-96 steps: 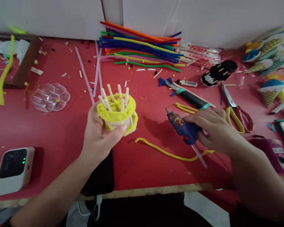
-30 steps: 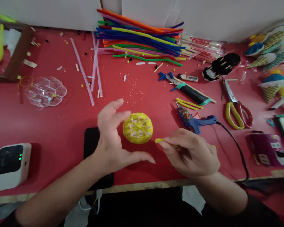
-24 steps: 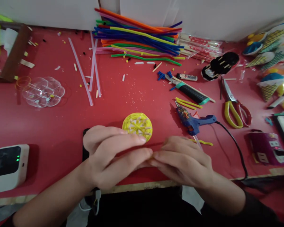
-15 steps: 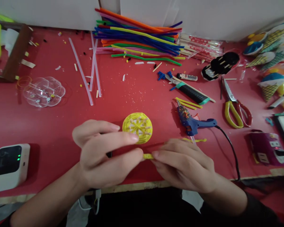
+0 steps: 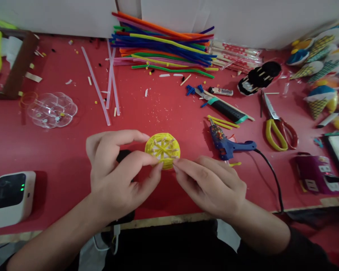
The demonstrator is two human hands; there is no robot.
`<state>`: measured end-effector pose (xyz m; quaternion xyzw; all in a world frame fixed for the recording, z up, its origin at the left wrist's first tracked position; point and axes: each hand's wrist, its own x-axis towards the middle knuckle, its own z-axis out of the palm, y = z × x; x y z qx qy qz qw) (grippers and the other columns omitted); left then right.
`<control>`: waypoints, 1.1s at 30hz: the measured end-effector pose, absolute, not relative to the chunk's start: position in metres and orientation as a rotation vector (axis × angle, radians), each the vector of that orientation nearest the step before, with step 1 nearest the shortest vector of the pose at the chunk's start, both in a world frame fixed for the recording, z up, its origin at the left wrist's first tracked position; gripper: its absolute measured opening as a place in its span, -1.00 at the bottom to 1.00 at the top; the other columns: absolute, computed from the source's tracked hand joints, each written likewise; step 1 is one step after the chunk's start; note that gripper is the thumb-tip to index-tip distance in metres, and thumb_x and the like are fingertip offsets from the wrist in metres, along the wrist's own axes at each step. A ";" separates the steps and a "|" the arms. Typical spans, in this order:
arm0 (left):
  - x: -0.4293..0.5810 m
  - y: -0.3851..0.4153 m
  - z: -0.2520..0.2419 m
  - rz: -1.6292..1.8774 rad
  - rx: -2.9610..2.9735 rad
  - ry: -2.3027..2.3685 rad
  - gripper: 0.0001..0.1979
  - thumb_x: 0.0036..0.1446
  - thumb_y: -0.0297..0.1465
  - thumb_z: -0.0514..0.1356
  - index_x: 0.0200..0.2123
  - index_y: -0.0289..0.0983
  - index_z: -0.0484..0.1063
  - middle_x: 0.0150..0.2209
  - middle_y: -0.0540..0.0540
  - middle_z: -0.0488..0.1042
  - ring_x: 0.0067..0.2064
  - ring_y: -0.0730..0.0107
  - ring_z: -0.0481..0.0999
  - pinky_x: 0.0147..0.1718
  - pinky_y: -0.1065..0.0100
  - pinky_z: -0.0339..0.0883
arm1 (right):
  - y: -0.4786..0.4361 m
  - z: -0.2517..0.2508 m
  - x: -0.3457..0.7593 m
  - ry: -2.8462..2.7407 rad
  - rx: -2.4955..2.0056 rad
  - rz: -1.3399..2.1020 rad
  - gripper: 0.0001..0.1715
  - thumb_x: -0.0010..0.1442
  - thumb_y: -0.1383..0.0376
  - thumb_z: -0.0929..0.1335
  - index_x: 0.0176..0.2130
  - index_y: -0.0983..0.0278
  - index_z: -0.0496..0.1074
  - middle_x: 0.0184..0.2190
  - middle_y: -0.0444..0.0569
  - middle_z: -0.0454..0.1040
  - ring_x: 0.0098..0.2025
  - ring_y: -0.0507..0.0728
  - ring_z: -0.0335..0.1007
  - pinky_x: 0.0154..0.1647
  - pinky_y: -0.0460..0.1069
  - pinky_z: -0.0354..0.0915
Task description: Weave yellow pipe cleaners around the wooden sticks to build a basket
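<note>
A small yellow woven basket [image 5: 162,148] with wooden sticks lies bottom up on the red table [image 5: 73,150]. My left hand [image 5: 115,173] curls round its left side, forefinger behind it and thumb tip pressed to its near rim. My right hand [image 5: 211,184] has its fingers pinched together at that same near rim, touching the left thumb. A short yellow pipe cleaner tail [image 5: 235,164] sticks out beyond the right hand; the part in the fingers is hidden.
A blue glue gun [image 5: 228,145] with its black cord lies just right of the basket. Yellow-handled scissors [image 5: 277,126], a pile of coloured pipe cleaners [image 5: 164,49], clear glue sticks [image 5: 97,88], a clear plastic tray [image 5: 52,109] and a white device [image 5: 9,197] lie around.
The glue gun and basket were put down, the basket bottom up. My right hand picked up the yellow pipe cleaner. Both hands have since moved forward to the basket's near rim.
</note>
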<state>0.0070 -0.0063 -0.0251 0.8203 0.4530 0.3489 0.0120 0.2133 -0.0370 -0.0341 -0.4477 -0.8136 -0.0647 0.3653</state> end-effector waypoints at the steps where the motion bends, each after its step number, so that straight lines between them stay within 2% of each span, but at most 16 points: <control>1: 0.008 -0.009 -0.025 1.080 2.559 1.436 -0.90 0.18 -0.38 0.35 -0.30 -0.05 0.50 -0.02 -0.09 0.58 -0.07 0.08 0.58 -0.08 -0.10 0.44 | -0.037 -0.036 0.212 -2.097 -1.141 -0.198 -0.92 0.34 0.46 0.43 -0.14 0.34 0.54 -0.58 -0.24 0.44 -0.54 -0.06 0.30 -0.43 -0.13 0.37; 9: 0.009 -0.021 -0.036 1.131 2.497 1.484 -0.80 0.15 -0.41 0.38 -0.18 -0.07 0.49 -0.03 -0.11 0.56 -0.11 0.14 0.59 -0.12 -0.01 0.48 | -0.035 -0.048 0.208 -2.090 -1.049 -0.223 -0.93 0.31 0.51 0.41 -0.19 0.41 0.54 -0.50 -0.14 0.53 -0.50 -0.03 0.33 -0.41 -0.05 0.40; 18: 0.008 -0.020 -0.041 1.173 2.610 1.486 -0.71 0.16 -0.41 0.41 -0.08 -0.09 0.46 -0.05 -0.15 0.55 -0.14 0.16 0.59 -0.14 -0.02 0.46 | -0.033 -0.044 0.210 -2.097 -1.079 -0.179 -0.91 0.27 0.52 0.44 -0.18 0.43 0.56 -0.58 -0.20 0.42 -0.54 -0.01 0.28 -0.45 -0.04 0.36; 24: 0.009 -0.021 -0.039 1.147 2.615 1.518 -0.77 0.16 -0.42 0.40 -0.17 -0.05 0.47 -0.07 -0.09 0.57 -0.17 0.20 0.59 -0.18 -0.01 0.48 | -0.030 -0.045 0.212 -2.074 -1.087 -0.021 -0.86 0.31 0.50 0.41 -0.12 0.38 0.55 -0.54 -0.17 0.44 -0.51 0.02 0.32 -0.46 -0.04 0.35; 29: 0.007 -0.019 -0.036 1.198 2.597 1.502 -0.82 0.15 -0.41 0.40 -0.29 0.00 0.51 -0.12 0.02 0.62 -0.22 0.25 0.61 -0.24 0.03 0.50 | -0.029 -0.045 0.213 -2.064 -1.090 -0.018 -0.84 0.32 0.51 0.41 -0.11 0.34 0.54 -0.53 -0.18 0.45 -0.48 -0.01 0.30 -0.43 -0.08 0.36; 33: 0.006 -0.019 -0.033 1.156 2.528 1.479 -0.86 0.16 -0.37 0.41 -0.31 0.01 0.54 -0.12 0.02 0.61 -0.21 0.25 0.61 -0.25 0.03 0.52 | -0.028 -0.043 0.215 -2.057 -1.098 -0.019 -0.83 0.34 0.49 0.40 -0.09 0.31 0.55 -0.46 -0.15 0.51 -0.42 0.00 0.39 -0.37 -0.09 0.43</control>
